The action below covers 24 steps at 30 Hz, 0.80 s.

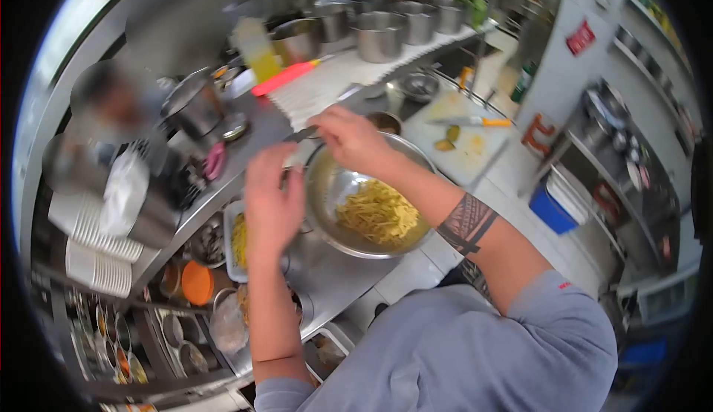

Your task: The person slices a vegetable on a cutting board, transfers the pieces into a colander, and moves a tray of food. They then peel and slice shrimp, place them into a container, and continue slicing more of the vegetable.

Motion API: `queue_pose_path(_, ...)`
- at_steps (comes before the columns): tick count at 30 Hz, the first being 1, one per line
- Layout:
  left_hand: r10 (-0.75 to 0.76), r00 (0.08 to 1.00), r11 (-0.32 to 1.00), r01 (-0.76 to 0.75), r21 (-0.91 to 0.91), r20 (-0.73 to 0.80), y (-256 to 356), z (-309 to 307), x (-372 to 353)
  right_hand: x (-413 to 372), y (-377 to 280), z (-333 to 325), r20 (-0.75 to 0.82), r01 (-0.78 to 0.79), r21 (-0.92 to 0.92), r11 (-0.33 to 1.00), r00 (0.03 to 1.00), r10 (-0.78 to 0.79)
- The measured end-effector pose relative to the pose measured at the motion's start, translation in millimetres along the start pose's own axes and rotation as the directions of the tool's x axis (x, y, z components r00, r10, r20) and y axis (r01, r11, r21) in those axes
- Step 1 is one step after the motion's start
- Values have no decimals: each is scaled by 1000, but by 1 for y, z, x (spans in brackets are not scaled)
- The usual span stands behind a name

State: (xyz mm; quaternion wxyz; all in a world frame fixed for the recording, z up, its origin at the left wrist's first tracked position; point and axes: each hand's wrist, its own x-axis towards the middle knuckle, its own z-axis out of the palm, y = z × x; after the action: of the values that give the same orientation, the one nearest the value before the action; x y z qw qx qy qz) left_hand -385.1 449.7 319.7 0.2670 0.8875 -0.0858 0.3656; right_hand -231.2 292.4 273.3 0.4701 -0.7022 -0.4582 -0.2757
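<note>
A wide steel mixing bowl (362, 254) stands on the steel counter in front of me, with pale yellow strips of food (379, 213) heaped in it. My right hand (349, 138) is over the bowl's far left rim, its fingers pinched together at the end of a thin dark piece (301, 135) whose kind I cannot tell. My left hand (273, 200) is left of the bowl, fingers stretched forward and thumb apart, fingertips close to the dark piece's other end. Beneath the left hand, a clear tub (236, 263) holds more yellow food.
A white cutting board (468, 133) carries an orange-handled knife (475, 122) and green pieces (445, 143). Steel pots (380, 37) line the back counter. Stacked white containers (96, 263) stand at left, near blurred people. An orange lid (198, 283) lies below the counter.
</note>
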Motion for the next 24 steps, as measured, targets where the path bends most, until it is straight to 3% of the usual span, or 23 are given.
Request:
queue_pose_path(2, 121, 990, 992, -118, 38, -71, -18, 25, 26, -29, 1, -20, 67, -14, 84, 996, 998, 9)
queue_pose_path(3, 177, 983, 978, -171, 117, -50, -17, 35, 38, -47, 6, -32, 57, -49, 66, 997, 997, 45)
queue_pose_path(4, 232, 972, 956, -222, 195, -30, -16, 44, 48, -68, 14, -47, 153, -104, 6, 995, 983, 102)
queue_pose_path(5, 232, 973, 959, -227, 173, -10, -22, 54, 51, -87, 24, -65, 248, -150, -54, 987, 956, 159)
queue_pose_path(8, 134, 980, 932, -174, 317, 146, -35, 76, 53, -157, 97, -120, 246, -275, -229, 934, 912, 329)
queue_pose_path(10, 92, 995, 931, -96, 352, 29, -28, 83, 50, -196, 149, -170, 212, -435, -288, 853, 840, 500)
queue_pose_path(11, 82, 996, 928, -93, 361, 46, -21, 92, 44, -214, 180, -193, 173, -541, -346, 766, 766, 619)
queue_pose_path(12, 93, 993, 914, -55, 403, -75, -10, 102, 37, -228, 211, -216, 133, -628, -400, 668, 681, 720)
queue_pose_path(13, 108, 975, 896, -11, 444, -194, 4, 118, 37, -239, 239, -240, 79, -614, -473, 631, 684, 725)
queue_pose_path(15, 145, 989, 977, -145, 155, 9, 53, 166, 49, -255, 299, -280, 17, -569, -590, 572, 700, 714)
queue_pose_path(17, 12, 952, 998, -32, 63, 305, 93, 234, 63, -261, 357, -304, 34, -537, -617, 575, 712, 702)
queue_pose_path(19, -80, 862, 996, 91, 1, 501, 106, 313, 69, -261, 403, -319, 23, -395, -726, 563, 804, 595)
queue_pose_path(21, -272, 641, 959, 245, 144, 718, 99, 391, 73, -255, 428, -324, 108, -415, -695, 587, 748, 655)
queue_pose_path(22, -339, 607, 938, 281, 205, 719, 92, 428, 69, -252, 438, -327, 169, -436, -682, 587, 688, 706)
queue_pose_path(24, -438, 553, 895, 339, 289, 709, 75, 496, 57, -254, 449, -331, 194, -426, -681, 596, 680, 708)
